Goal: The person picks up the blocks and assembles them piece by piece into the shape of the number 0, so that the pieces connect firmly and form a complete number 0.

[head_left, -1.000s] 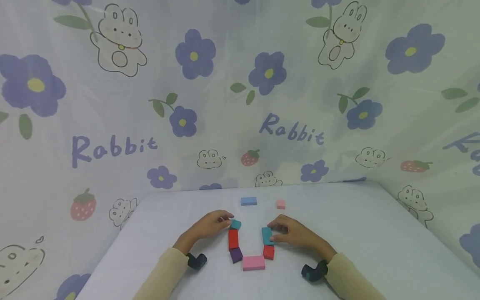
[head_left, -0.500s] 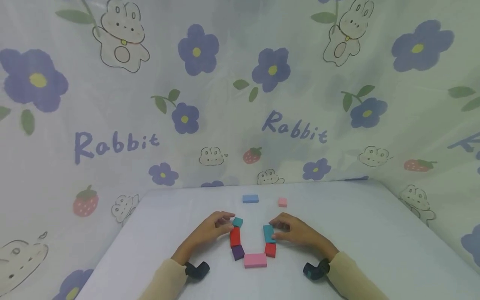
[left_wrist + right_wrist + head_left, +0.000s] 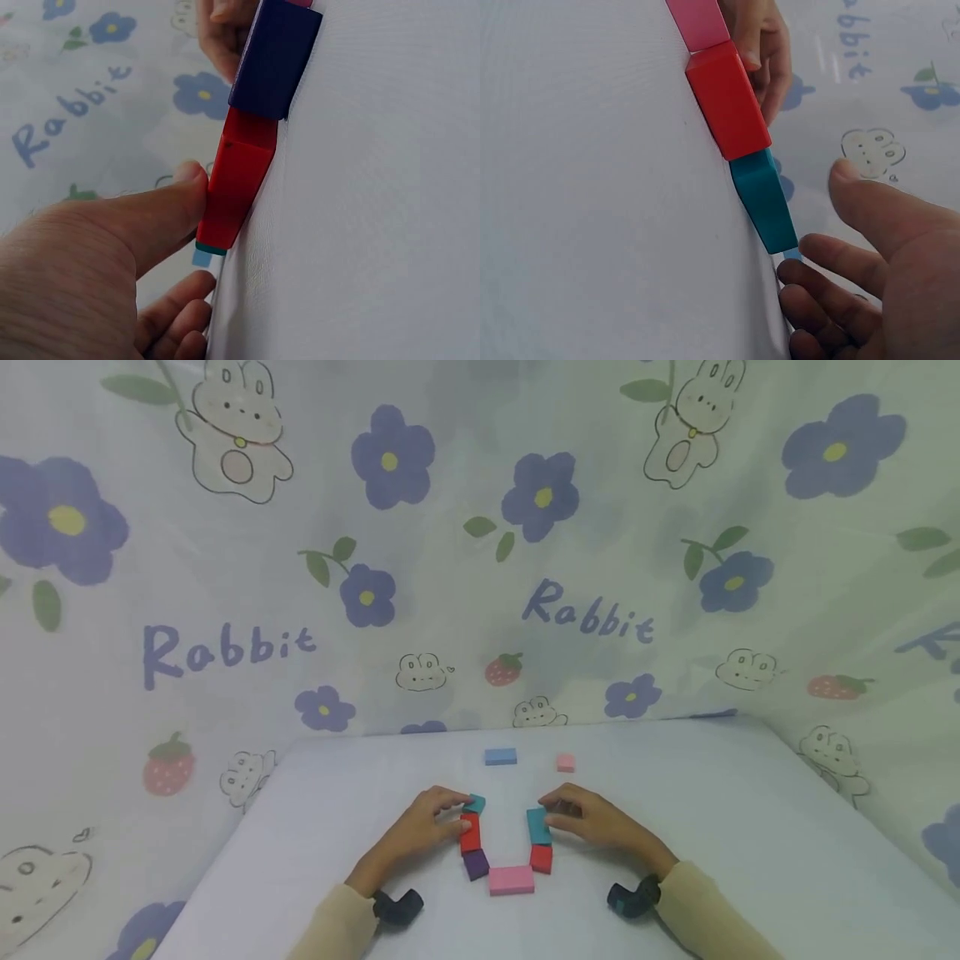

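Wooden blocks form a U on the white table. Its left arm has a small teal block, a red block and a purple block; a pink block is the base. On the right are a small red block and a longer teal block. My left hand touches the left arm, index fingertip at the small teal block and thumb against the long red one. My right hand hovers beside the longer teal block, its thumb apart from it in the right wrist view.
Farther back on the table lie a light blue block and a small light pink block. A curtain printed with flowers and rabbits hangs behind. Dark wrist cameras sit on both wrists.
My left index finger has come onto the small teal block, and the thumb has moved down from it to the red block. The right hand has barely moved. The view shifted slightly.
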